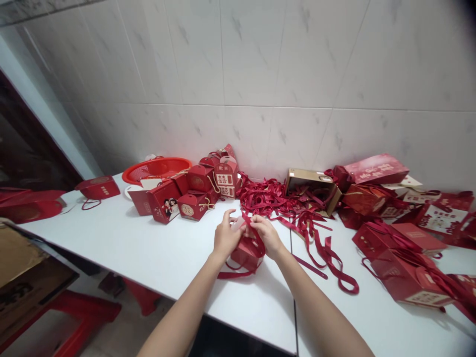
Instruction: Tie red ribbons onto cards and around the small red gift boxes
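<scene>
A small red gift box (pixel 245 257) stands on the white table in front of me, with a dark red ribbon (pixel 258 244) looped at its top. My left hand (pixel 226 234) is at the upper left of the box, its fingers bent and pinching the ribbon near the top. From the other side, my right hand (pixel 267 235) pinches the same ribbon between thumb and fingers. One ribbon tail lies on the table along the box's lower left. Fingers and ribbon cover most of the box's top.
A heap of loose red ribbons (pixel 266 196) spreads behind my hands, beside an open cardboard box (pixel 314 178). Several decorated red boxes (pixel 201 178) and an orange-red plastic basket (pixel 156 163) stand left. More ribboned boxes (pixel 401 258) lie right. The white table (pixel 178 258) has a seam.
</scene>
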`<move>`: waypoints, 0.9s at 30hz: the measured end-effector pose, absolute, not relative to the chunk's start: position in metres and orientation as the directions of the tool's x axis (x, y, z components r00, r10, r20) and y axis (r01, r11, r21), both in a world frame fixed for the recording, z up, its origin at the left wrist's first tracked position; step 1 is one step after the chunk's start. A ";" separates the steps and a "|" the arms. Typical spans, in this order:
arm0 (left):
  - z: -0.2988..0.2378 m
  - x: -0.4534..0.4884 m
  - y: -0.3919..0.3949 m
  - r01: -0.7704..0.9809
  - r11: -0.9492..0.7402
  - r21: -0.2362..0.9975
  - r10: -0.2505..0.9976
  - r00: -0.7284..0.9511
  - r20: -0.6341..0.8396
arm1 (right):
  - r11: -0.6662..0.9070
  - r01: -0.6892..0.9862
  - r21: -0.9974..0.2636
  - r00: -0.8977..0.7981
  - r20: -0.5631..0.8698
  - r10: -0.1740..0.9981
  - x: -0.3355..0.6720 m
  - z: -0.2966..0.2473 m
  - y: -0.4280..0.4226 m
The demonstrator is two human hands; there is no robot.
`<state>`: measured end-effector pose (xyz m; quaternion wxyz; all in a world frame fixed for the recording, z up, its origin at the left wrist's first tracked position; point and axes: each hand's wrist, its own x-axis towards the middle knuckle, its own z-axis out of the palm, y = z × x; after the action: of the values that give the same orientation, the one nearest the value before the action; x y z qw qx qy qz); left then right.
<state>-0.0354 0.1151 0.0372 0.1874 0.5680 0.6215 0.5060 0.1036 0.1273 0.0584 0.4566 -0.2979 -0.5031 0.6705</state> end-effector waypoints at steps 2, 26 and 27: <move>0.034 -0.038 0.111 0.414 -0.177 0.893 0.920 -0.253 0.300 | -0.076 -0.284 -0.956 -0.408 0.049 0.912 0.101 0.055 0.128; 0.030 -0.039 0.083 0.023 -0.143 0.990 0.971 -0.193 0.144 | -0.130 0.007 -0.991 -0.399 -0.122 0.909 0.107 0.060 0.124; 0.031 -0.039 0.081 0.045 -0.157 0.987 0.966 -0.199 0.163 | -0.126 0.014 -0.992 -0.397 -0.121 0.910 0.107 0.061 0.124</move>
<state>-0.0387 0.0808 0.0305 0.3976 0.4926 0.5133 0.5795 0.1073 0.1240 0.0607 0.3585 -0.4161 -0.5553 0.6245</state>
